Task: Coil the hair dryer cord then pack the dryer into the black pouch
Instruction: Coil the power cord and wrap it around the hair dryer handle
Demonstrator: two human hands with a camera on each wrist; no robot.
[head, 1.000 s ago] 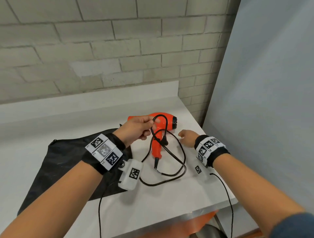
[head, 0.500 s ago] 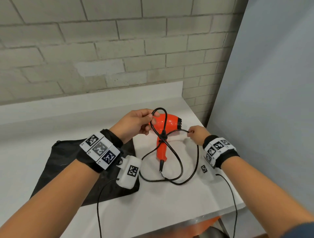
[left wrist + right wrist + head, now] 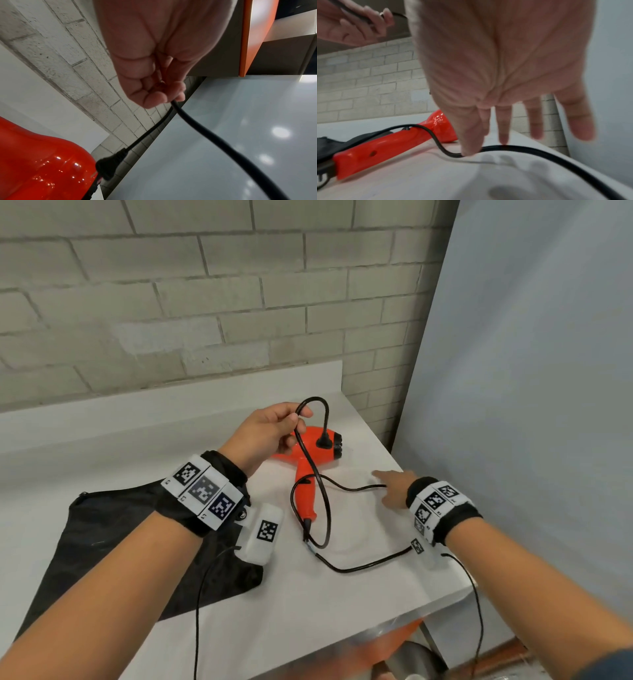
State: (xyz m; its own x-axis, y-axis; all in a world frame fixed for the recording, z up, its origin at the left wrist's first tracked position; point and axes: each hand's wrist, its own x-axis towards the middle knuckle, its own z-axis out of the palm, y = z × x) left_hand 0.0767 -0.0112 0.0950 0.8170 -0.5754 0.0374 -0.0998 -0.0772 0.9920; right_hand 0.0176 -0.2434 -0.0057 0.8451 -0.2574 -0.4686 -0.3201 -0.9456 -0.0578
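An orange hair dryer (image 3: 308, 460) lies on the white counter (image 3: 274, 604), nozzle to the right, handle toward me. My left hand (image 3: 270, 429) is raised above its body and pinches the black cord (image 3: 322, 501) near the plug (image 3: 323, 441), which dangles over the dryer (image 3: 42, 169). The plug (image 3: 108, 166) hangs below my left hand (image 3: 159, 94). My right hand (image 3: 394, 487) is spread, fingers straight, fingertips on the cord (image 3: 522, 148) lying on the counter right of the handle (image 3: 385, 147). The black pouch (image 3: 113, 546) lies flat at the left.
A brick wall (image 3: 205, 302) runs behind the counter's low backsplash. A grey panel (image 3: 531, 371) stands close on the right. The counter's front edge (image 3: 376, 631) is near me, with orange and metal parts below it.
My left hand has lifted the cord loop higher, so the plug now hangs over the dryer. My right hand has let go of the cord, moved down and right, and spread open.
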